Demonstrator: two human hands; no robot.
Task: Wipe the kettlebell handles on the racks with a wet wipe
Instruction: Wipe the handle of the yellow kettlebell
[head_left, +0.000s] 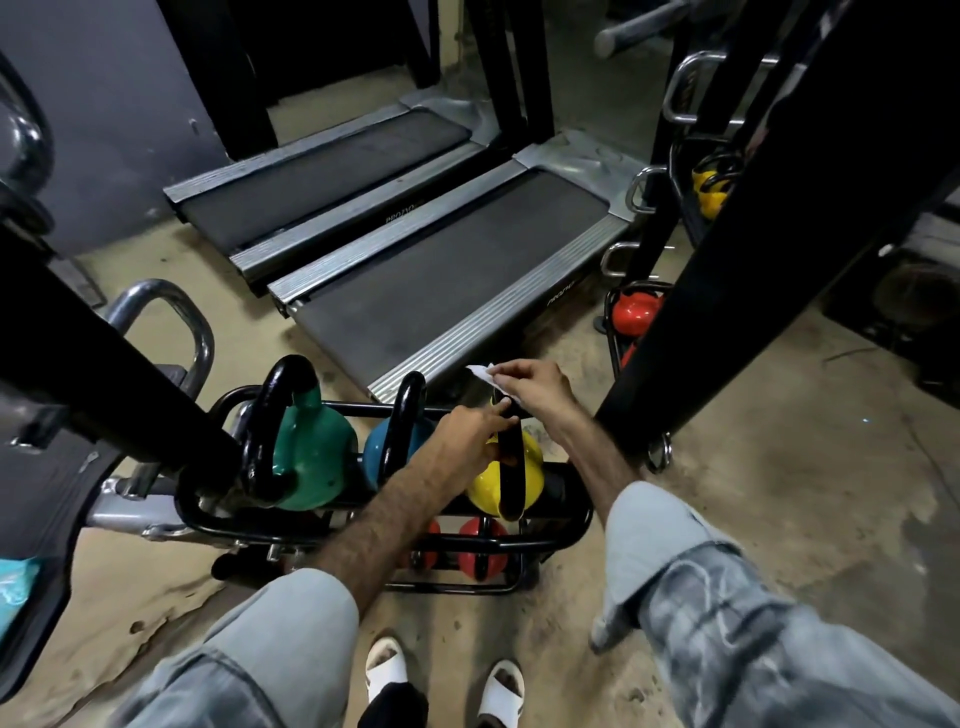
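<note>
Yellow kettlebell (506, 480) upright, prob. wipe (480, 374) atop handle

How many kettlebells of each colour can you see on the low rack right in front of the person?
Green kettlebell: 1
Blue kettlebell: 1
Yellow kettlebell: 1
Red kettlebells: 2, on the lower shelf, one partly hidden by the arm
Total: 5

Two treadmills (415, 249) side by side on a worn, stained concrete floor (779, 467), decks dark grey, side rails ribbed silver. Left of the treadmills, a grey wall (104, 104). Right of the treadmills, a black slanted frame post (753, 234) with chrome loop handles (680, 88) beside it. Beyond the treadmills, dark upright columns (514, 62). Dim, uneven lighting.
</note>
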